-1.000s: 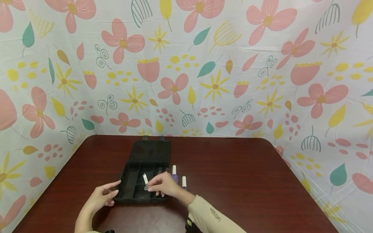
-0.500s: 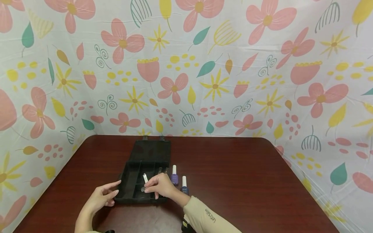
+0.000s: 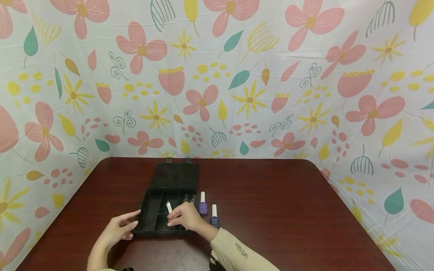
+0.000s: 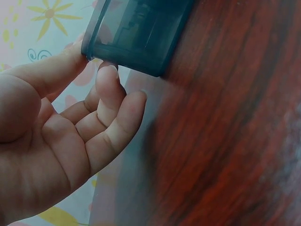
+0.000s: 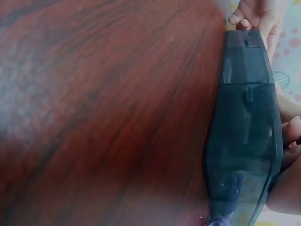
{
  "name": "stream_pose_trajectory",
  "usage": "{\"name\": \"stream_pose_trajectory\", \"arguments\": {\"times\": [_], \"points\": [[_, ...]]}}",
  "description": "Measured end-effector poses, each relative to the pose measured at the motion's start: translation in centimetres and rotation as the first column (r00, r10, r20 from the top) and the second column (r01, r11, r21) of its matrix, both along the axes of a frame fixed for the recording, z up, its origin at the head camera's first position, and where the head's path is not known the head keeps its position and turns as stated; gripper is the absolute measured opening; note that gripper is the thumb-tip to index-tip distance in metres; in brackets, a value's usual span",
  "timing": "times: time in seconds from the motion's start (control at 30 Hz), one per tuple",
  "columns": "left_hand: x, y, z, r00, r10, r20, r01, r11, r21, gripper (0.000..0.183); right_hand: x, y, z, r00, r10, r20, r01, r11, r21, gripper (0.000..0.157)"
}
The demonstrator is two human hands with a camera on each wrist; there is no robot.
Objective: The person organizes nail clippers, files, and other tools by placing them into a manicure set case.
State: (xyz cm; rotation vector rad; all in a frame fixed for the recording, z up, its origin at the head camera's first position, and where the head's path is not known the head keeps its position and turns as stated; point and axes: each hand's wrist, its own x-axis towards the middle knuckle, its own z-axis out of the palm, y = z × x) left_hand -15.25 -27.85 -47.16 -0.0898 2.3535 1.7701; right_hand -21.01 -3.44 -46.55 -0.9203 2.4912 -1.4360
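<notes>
A dark see-through plastic compartment box (image 3: 164, 233) stands on the table with its lid (image 3: 176, 175) laid back. My left hand (image 3: 115, 227) is at its left side, fingertips touching the wall; in the left wrist view one finger reaches the box's rim (image 4: 89, 51) and the others bend loosely below. Over a front compartment, my right hand (image 3: 187, 217) has thumb and forefinger lowered inside; I cannot tell whether they still pinch the small clear piece. Just behind those fingertips a slim silvery-white item, like a nail clipper (image 3: 168, 206), leans in the box.
Right of the box stand a purple nail polish bottle (image 3: 202, 205) and a dark blue nail polish bottle (image 3: 214, 217), both white-capped. Two small clear pieces (image 3: 186, 198) show at the box's right compartments. A flowered cloth (image 3: 217, 94) hangs behind the brown table (image 3: 271, 207).
My right hand has shifted slightly left and down into the front compartment. The small clear piece at its fingertips has gone out of sight. My left hand stays put.
</notes>
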Motion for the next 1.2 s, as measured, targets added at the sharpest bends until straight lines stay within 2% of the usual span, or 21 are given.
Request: {"name": "stream_pose_trajectory", "arguments": {"times": [0.13, 0.4, 0.57, 0.67, 0.8, 0.9, 1.2], "points": [[0.0, 0.1, 0.1, 1.000, 0.001, -0.004, -0.001, 1.000, -0.001, 0.053, 0.0, 0.0, 0.0, 1.000, 0.011, 0.025, -0.010, 1.000, -0.030, 0.015], [0.1, 0.0, 0.0, 1.000, -0.003, 0.004, 0.004, 1.000, -0.007, 0.052, -0.2, 0.3, -0.4, 0.996, 0.024, 0.083, -0.011, 0.988, -0.153, 0.016], [0.1, 0.1, 0.1, 1.000, 0.001, 0.014, -0.001, 1.000, -0.004, 0.052, -0.4, 0.6, -0.5, 0.995, 0.018, 0.098, 0.000, 0.983, -0.183, 0.014], [0.2, 0.1, 0.2, 1.000, 0.001, 0.007, -0.001, 1.000, -0.002, 0.052, -0.1, 1.0, 0.2, 0.995, 0.016, 0.101, 0.006, 0.978, -0.210, 0.013], [0.1, 0.2, 0.3, 1.000, -0.002, -0.004, 0.002, 1.000, -0.001, 0.052, 0.7, 1.7, 1.8, 0.996, 0.047, 0.070, -0.028, 0.968, -0.250, 0.013], [0.1, 0.2, 0.2, 1.000, -0.004, -0.007, 0.004, 1.000, -0.001, 0.052, 1.0, 2.4, 2.8, 0.996, 0.069, 0.050, -0.054, 0.968, -0.244, 0.016], [0.1, 0.1, 0.1, 1.000, 0.009, 0.004, -0.009, 1.000, -0.004, 0.051, 0.9, 3.9, 3.3, 0.997, 0.048, 0.053, -0.034, 0.968, -0.247, 0.018]]}}
